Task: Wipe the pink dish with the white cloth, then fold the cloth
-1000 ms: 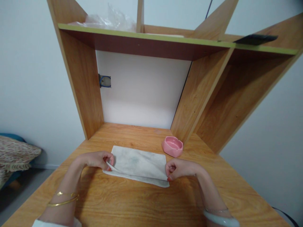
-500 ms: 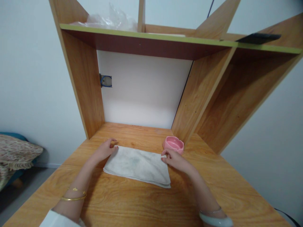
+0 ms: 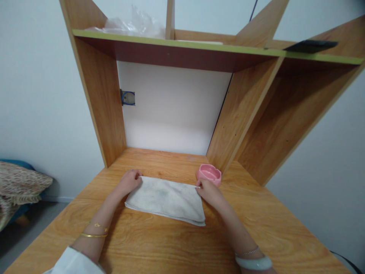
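Note:
A folded whitish cloth [image 3: 168,199] with a faint grey stain lies flat on the wooden desk [image 3: 159,247]. Its far left corner is pinched between the thumb and fingers of my left hand [image 3: 130,182]. At the far right corner, my right hand [image 3: 209,192] grips the cloth the same way, fingers closed on the edge. Just beyond my right hand sits a pink ashtray [image 3: 210,173], its near rim partly hidden by that hand.
A wooden shelf unit [image 3: 101,99] rises from the back of the desk, with a plastic bag [image 3: 137,24] and a flat black object [image 3: 312,46] on its upper board. An open socket box [image 3: 128,98] is in the white back wall. At far left lies a fringed blanket [image 3: 21,182].
Both hands have closed their fingers onto the far corners of the cloth. The far edge looks slightly pulled up and wrinkled; the ashtray has stayed put.

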Action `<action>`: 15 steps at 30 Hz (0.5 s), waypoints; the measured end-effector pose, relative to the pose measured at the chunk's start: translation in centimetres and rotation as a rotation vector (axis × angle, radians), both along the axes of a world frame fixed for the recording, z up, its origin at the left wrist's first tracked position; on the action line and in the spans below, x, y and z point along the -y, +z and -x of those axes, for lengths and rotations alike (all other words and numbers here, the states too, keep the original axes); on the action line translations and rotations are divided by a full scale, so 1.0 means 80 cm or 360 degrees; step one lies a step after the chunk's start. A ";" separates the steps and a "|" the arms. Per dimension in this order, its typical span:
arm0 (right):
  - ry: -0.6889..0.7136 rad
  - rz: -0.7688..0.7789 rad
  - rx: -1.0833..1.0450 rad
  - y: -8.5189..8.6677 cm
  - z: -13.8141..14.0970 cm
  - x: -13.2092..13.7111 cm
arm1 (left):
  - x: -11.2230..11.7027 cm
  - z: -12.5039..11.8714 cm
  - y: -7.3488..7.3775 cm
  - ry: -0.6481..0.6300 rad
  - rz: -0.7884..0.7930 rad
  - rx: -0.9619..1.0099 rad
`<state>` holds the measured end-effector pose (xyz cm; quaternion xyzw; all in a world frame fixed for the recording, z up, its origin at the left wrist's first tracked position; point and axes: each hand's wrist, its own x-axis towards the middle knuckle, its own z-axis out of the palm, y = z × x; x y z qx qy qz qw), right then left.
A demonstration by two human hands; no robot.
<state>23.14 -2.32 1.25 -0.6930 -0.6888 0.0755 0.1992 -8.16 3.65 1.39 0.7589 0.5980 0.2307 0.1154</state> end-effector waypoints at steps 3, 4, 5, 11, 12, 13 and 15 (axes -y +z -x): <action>-0.0049 -0.0059 -0.0008 0.008 0.001 -0.002 | 0.001 0.000 0.006 0.0043 -0.0063 -0.0002; -0.0066 -0.0081 -0.0010 0.011 0.002 -0.003 | 0.001 0.000 0.008 0.0064 -0.0084 0.0001; -0.0081 -0.0103 -0.0014 0.014 0.003 -0.004 | 0.001 -0.001 0.010 0.0082 -0.0101 0.0005; 0.0050 -0.0123 -0.0155 0.027 -0.001 0.002 | 0.005 0.005 0.024 0.0069 -0.0057 0.0029; 0.0153 -0.0062 -0.0239 0.028 -0.003 0.004 | 0.006 0.008 0.026 0.0038 -0.0018 0.0036; 0.0263 0.0027 -0.0333 0.028 -0.007 0.006 | 0.008 0.011 0.029 -0.0013 0.0044 0.0052; 0.0451 0.0281 -0.0501 0.028 -0.015 0.009 | 0.012 0.018 0.034 -0.0150 0.0226 0.0110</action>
